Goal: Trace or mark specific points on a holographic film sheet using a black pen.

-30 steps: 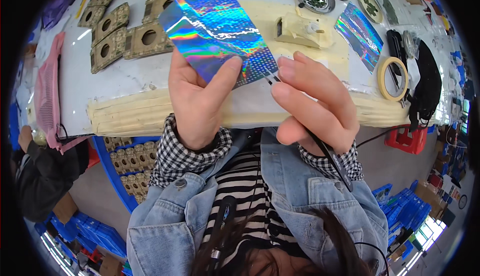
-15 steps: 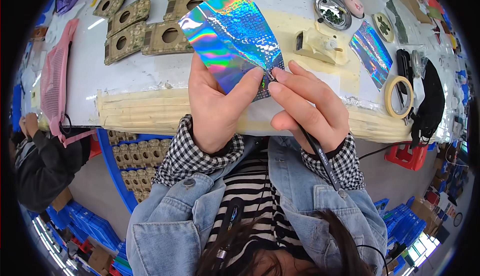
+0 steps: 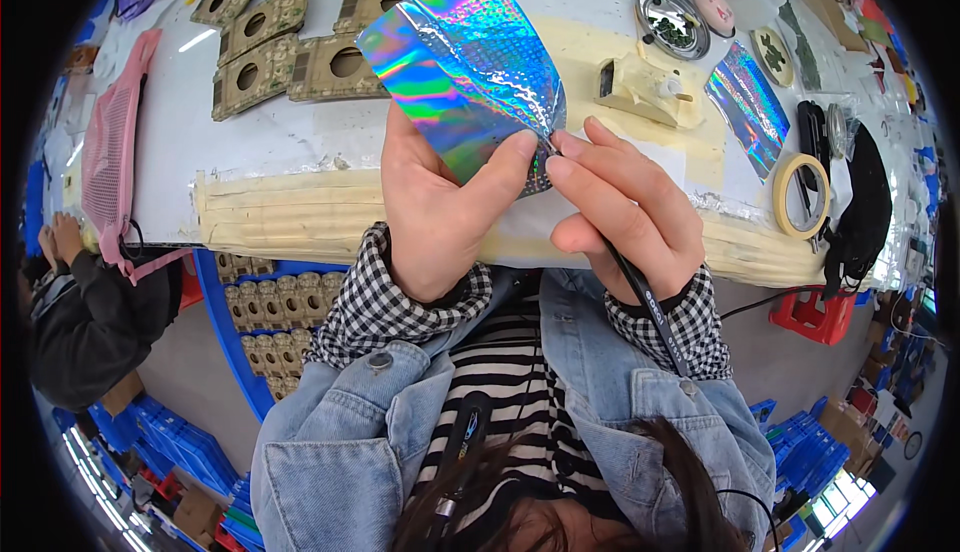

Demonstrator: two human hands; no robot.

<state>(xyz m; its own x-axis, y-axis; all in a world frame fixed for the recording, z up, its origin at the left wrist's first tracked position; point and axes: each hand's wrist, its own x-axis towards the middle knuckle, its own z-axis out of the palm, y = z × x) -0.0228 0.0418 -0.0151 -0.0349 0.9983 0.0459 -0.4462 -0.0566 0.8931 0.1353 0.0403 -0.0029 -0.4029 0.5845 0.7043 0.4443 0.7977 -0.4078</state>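
My left hand (image 3: 440,187) is closed on a shiny holographic sheet (image 3: 470,52) covered with rows of small marks, thumb in front near its lower right corner and fingers behind. The sheet is raised above the table and bent. In my right hand (image 3: 640,207) is a slim black pair of tweezers (image 3: 642,300), its handle running back toward my wrist. Their tips meet the sheet's edge close to my left thumb. Whether a small piece is between the tips is too small to make out.
Several camouflage-patterned parts (image 3: 235,102) with round holes lie at the far left. Rightward are a taped block (image 3: 635,90), a metal dish (image 3: 690,53) with green bits, another holographic sheet (image 3: 748,112) and a tape roll (image 3: 781,200). A pink mesh bag (image 3: 110,157) hangs left, near another person (image 3: 100,317).
The sheet has bent more, its lower right part pulled into a sharper crease at the tweezer tips. Both hands have stayed nearly in place, holding the same things.
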